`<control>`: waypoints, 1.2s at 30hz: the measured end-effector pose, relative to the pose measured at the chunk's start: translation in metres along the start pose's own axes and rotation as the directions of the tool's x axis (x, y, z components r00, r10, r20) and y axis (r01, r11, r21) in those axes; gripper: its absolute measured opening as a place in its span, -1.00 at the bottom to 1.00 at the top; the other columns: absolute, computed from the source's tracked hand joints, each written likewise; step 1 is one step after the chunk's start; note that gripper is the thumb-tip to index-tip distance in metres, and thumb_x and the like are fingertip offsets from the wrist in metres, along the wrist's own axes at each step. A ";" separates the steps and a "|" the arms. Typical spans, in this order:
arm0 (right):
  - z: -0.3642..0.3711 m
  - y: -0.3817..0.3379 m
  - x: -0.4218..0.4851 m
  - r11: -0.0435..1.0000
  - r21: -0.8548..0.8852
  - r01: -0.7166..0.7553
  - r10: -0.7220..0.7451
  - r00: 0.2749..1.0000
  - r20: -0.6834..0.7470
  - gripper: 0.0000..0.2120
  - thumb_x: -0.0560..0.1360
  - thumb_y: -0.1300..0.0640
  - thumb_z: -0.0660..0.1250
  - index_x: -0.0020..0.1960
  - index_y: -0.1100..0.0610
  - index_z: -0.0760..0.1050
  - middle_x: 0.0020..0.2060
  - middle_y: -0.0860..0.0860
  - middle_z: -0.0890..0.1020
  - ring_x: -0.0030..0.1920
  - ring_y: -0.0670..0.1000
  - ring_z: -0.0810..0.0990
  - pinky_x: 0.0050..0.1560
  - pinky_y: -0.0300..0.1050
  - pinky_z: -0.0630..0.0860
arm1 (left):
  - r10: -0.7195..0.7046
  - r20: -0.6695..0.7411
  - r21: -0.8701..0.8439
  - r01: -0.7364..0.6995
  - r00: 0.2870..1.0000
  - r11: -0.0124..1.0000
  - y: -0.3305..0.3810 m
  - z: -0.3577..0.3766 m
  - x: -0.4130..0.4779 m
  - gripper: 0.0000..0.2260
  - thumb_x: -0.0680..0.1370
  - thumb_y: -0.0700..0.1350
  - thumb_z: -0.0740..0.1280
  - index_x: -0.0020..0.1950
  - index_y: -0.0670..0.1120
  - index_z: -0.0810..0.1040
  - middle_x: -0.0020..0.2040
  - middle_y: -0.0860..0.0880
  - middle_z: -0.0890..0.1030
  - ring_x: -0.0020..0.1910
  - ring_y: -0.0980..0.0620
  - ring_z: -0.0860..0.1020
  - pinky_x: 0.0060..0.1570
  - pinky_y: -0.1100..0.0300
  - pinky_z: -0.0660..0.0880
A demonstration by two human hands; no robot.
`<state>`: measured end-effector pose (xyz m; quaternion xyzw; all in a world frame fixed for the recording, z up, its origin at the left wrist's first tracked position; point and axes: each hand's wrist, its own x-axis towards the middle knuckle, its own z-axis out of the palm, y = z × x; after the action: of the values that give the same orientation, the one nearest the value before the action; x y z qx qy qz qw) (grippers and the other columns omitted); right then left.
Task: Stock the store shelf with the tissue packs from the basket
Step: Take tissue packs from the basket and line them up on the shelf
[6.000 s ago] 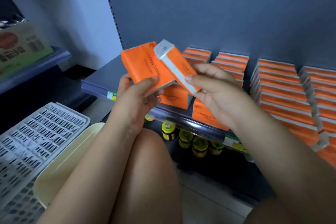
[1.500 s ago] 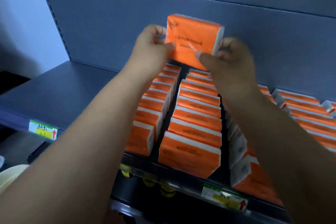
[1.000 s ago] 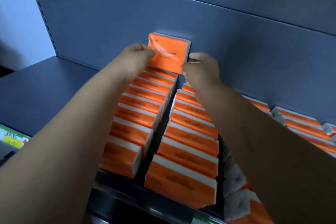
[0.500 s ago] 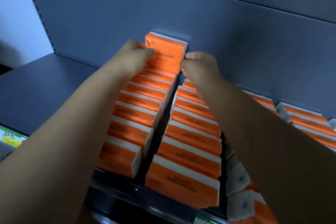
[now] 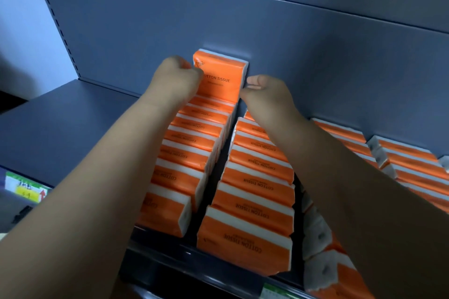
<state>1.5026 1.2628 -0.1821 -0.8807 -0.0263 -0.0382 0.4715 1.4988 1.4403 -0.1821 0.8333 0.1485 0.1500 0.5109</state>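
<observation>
An orange tissue pack (image 5: 222, 75) marked COTTON TISSUE stands upright against the shelf's back panel, at the far end of the left row of packs (image 5: 187, 153). My left hand (image 5: 176, 80) grips its left edge with curled fingers. My right hand (image 5: 264, 94) pinches its right edge. A second row of orange packs (image 5: 257, 192) runs along the right of the first. The basket is out of view.
The grey shelf (image 5: 63, 126) lies bare to the left of the rows. More orange packs (image 5: 413, 170) fill the right side, some turned white end out (image 5: 318, 235). Price tags (image 5: 26, 189) sit on the shelf's front edge. The grey back panel (image 5: 243, 14) rises behind.
Both hands carried the pack from mid-air to the back of the left row and stood it against the panel. In the last half second it has barely moved.
</observation>
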 end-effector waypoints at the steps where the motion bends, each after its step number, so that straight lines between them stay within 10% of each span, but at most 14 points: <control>1: -0.001 0.000 -0.005 0.999 -0.023 0.022 -0.022 1.000 -0.009 -0.53 0.61 0.13 0.31 0.52 0.06 0.44 0.32 -0.02 0.60 0.20 -0.02 0.60 0.24 -0.09 0.53 | 0.008 -0.009 0.028 -0.008 1.000 1.000 0.002 0.001 -0.003 -0.76 0.63 -0.03 0.28 0.21 -0.12 0.59 -0.09 -0.04 0.60 -0.14 -0.05 0.56 -0.12 0.11 0.48; 5: -0.012 -0.011 -0.038 0.979 -0.167 0.116 -0.129 0.989 -0.072 -0.58 0.64 0.04 0.28 0.48 0.05 0.45 0.38 0.00 0.56 0.25 -0.04 0.54 0.17 -0.20 0.40 | 0.123 -0.073 0.304 -0.095 0.990 0.948 0.009 0.008 -0.032 -0.64 0.64 0.07 0.25 0.29 -0.16 0.50 0.23 -0.21 0.61 0.26 -0.28 0.54 0.21 -0.04 0.47; 17: -0.002 -0.028 -0.139 0.888 -0.252 0.384 -0.390 0.920 0.025 -0.51 0.71 -0.10 0.15 0.59 0.03 0.31 0.54 -0.03 0.41 0.53 0.02 0.34 0.48 -0.05 0.28 | 0.355 0.067 0.620 -0.318 0.933 0.718 -0.010 -0.054 -0.150 -0.28 0.52 0.28 0.02 0.56 -0.12 0.33 0.56 -0.10 0.40 0.60 -0.25 0.21 0.53 -0.17 0.24; 23: 0.044 -0.067 -0.213 0.798 -0.251 0.548 -0.525 0.836 0.157 -0.42 0.68 -0.19 0.10 0.62 0.04 0.24 0.58 -0.03 0.35 0.57 -0.01 0.30 0.58 0.07 0.21 | 0.469 -0.061 0.720 -0.286 0.881 0.632 -0.059 -0.144 -0.224 -0.33 0.58 0.28 0.12 0.51 -0.17 0.42 0.48 -0.15 0.50 0.53 -0.27 0.36 0.45 -0.24 0.36; 36: 0.229 -0.059 -0.386 0.505 -0.176 0.845 -0.585 0.485 0.650 -0.40 0.66 -0.16 0.19 0.58 0.14 0.26 0.53 0.10 0.37 0.52 0.16 0.34 0.52 0.11 0.30 | -0.101 -0.298 0.787 0.304 0.949 0.536 -0.259 -0.267 -0.381 -0.25 0.55 0.33 -0.05 0.57 -0.13 0.31 0.55 -0.14 0.40 0.57 -0.25 0.26 0.47 -0.21 0.34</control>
<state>1.1236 1.4818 -0.2954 -0.8419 -0.5183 -0.0088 0.1499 1.0203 1.6153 -0.3358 0.9298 0.3518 0.0924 0.0563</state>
